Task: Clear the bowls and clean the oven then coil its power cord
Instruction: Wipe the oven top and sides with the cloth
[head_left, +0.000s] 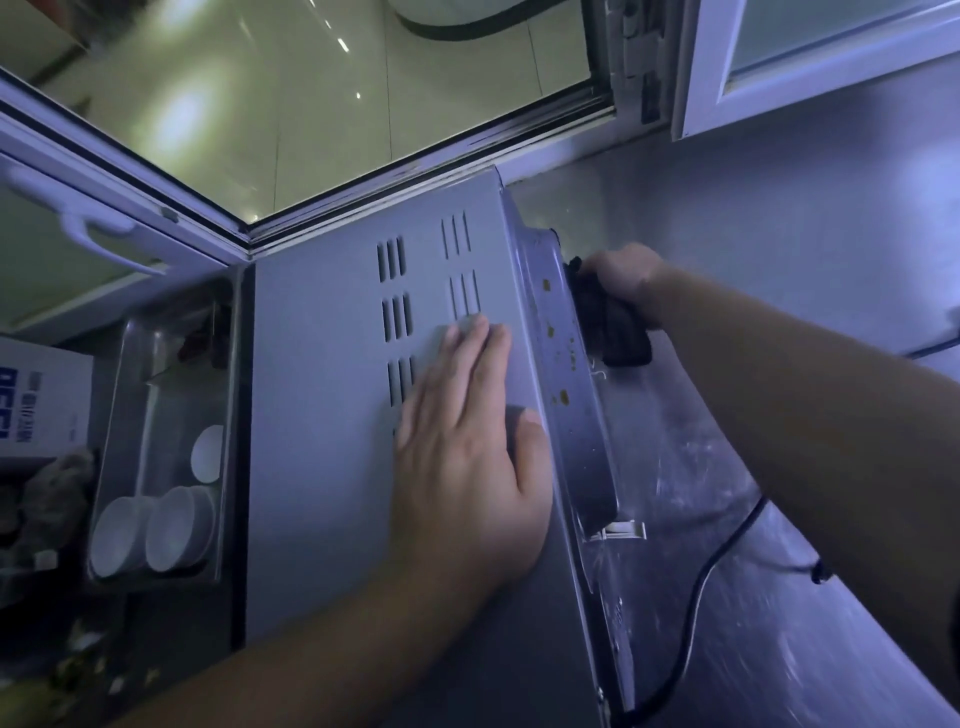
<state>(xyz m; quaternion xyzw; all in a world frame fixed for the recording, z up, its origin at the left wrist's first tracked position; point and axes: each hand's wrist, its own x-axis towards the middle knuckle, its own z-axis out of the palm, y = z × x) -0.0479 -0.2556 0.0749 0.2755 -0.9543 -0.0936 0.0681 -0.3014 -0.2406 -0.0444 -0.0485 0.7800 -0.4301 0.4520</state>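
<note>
The left hand (470, 441) lay flat on the top panel of the oven (332, 415), palm down, fingers straight and together pointing toward 12 o'clock, thumb spread along the panel's rear edge. It gripped nothing; the forearm entered from 7 o'clock.

The right hand (626, 283) was at the oven's back face, at 2 o'clock from the left hand, fingers curled around a dark cloth (613, 325) and pressing it against the rear panel. The right forearm ran in from 4 o'clock, crossing above the worktop (779, 249).

The oven stood on the steel worktop, its back edge toward the right of the view. Several groups of vent slots were counted on the top panel, three slots in each group where fully seen; some lay partly under the left hand. Brownish spots marked the rear panel.

One power cord (711, 577), black, lay uncoiled on the worktop at 5 o'clock from the oven's rear, curving under the right forearm.

At 9 o'clock from the left hand, a metal tray (124, 364) held white bowls (176, 525): three were counted, two side by side at the near end and one further in. One printed box (36, 395) stood just left of the tray. One window frame (249, 228) ran behind the oven at 12 o'clock.
</note>
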